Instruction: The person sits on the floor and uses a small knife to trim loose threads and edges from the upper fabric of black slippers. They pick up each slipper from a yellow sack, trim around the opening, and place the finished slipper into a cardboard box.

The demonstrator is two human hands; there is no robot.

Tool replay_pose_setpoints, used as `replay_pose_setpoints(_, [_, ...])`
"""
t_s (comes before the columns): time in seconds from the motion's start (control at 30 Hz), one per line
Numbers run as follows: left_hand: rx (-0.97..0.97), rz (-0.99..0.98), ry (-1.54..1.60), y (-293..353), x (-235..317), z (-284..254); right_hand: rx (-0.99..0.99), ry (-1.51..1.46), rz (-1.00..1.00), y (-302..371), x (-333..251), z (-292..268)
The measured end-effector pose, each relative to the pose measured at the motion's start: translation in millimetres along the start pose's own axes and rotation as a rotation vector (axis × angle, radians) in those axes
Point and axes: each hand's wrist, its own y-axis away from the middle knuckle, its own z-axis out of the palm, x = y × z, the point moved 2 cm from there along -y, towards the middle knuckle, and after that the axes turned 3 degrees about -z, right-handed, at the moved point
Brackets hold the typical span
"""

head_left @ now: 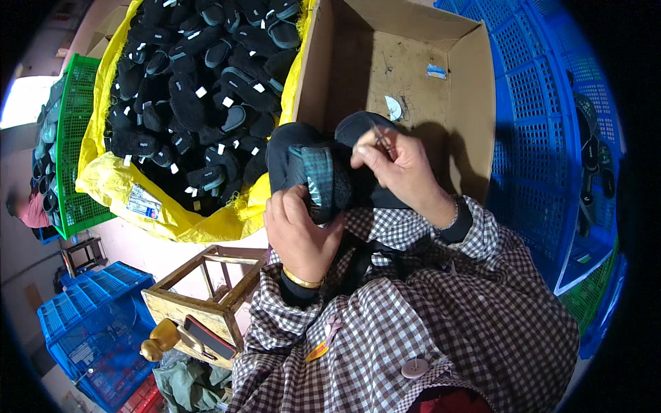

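Note:
On my lap rests a slipper (318,172) with a dark green plaid upper and black fuzzy edging. My left hand (301,234) is closed on its near end, thumb and fingers gripping it from both sides. To the right of the slipper and a little above my knee, my right hand (407,172) is raised, apart from it. Its fingers are bent in a pinch around something thin and dark, blurred and partly covered by the fingers, so its kind cannot be made out.
Ahead on the left, a yellow woven sack (103,180) is full of black slippers (189,103). Beside it stands a cardboard box (475,89) with scraps inside. Blue crates (516,62) line my right. A wooden stool (200,292) holds a phone (210,337); another blue crate (103,344) is farther left.

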Motion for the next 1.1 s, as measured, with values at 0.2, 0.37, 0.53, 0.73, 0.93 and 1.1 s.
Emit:
replay_pose_setpoints(0.2, [-0.139, 0.292, -0.079, -21.7, 10.9, -42.0, -0.304, 0.253, -0.49, -19.0, -20.1, 9.2])
replay_pose_setpoints(0.37, [-0.649, 0.379, 0.203, -40.6, 3.6, -66.4, -0.603, 0.274, -0.323, 8.1, -26.7, -5.3])
replay_pose_setpoints(0.53, [-0.817, 0.412, 0.342, -44.2, -8.5, -20.6, -0.585, 0.378, 0.053, 38.6, 0.8, -15.2])
replay_pose_setpoints(0.73, [-0.919, 0.409, 0.386, -55.3, -13.0, 12.0, -0.348, 0.499, -0.121, 50.9, 18.4, -25.0])
replay_pose_setpoints(0.93, [-0.908, 0.412, 0.297, -53.4, -14.3, 28.7, -0.413, 0.545, -0.045, 48.5, 18.6, -27.0])
replay_pose_setpoints(1.1, [-0.801, 0.403, 0.232, -46.7, -5.8, 30.9, -0.39, 0.534, -0.092, 51.1, 25.8, -29.1])
